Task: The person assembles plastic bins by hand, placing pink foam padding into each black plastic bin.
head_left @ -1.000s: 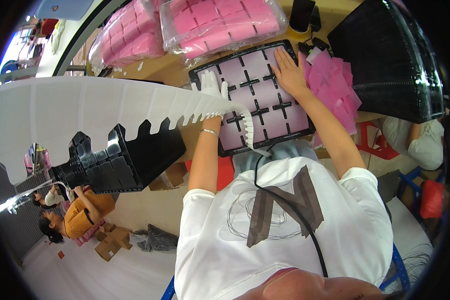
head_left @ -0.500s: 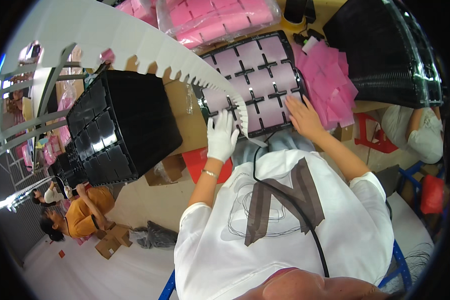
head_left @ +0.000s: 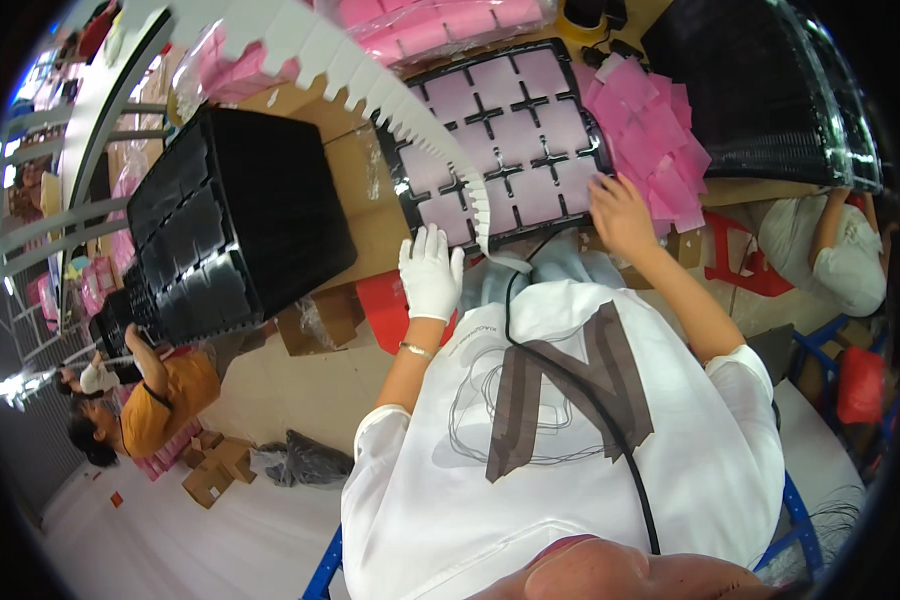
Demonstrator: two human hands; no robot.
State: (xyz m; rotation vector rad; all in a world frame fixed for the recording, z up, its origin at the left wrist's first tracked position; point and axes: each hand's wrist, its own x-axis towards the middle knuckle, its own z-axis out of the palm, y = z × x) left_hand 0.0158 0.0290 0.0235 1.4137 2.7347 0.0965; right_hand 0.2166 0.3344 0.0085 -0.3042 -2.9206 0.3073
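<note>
In front of me lies a flat black tray, its cells lined with pale pink sheets between black cross-shaped dividers. My left hand, in a white glove, is at the tray's near left corner. Its fingers are stretched out and hold nothing. My right hand is bare and rests its fingertips at the near right corner, fingers apart. Just right of the tray sits a loose heap of bright pink sheets. A white toothed strip hangs across the view and hides part of the tray.
Tall stacks of black trays stand at the left and far right. Plastic-wrapped pink packs lie behind the tray, beside a yellow tape roll. A red stool is at the right. Co-workers sit on both sides.
My left hand has slid back from the pink sheets toward the tray's near left corner. My right hand has shifted slightly right, to the near right corner. The whole view has tilted a little.
</note>
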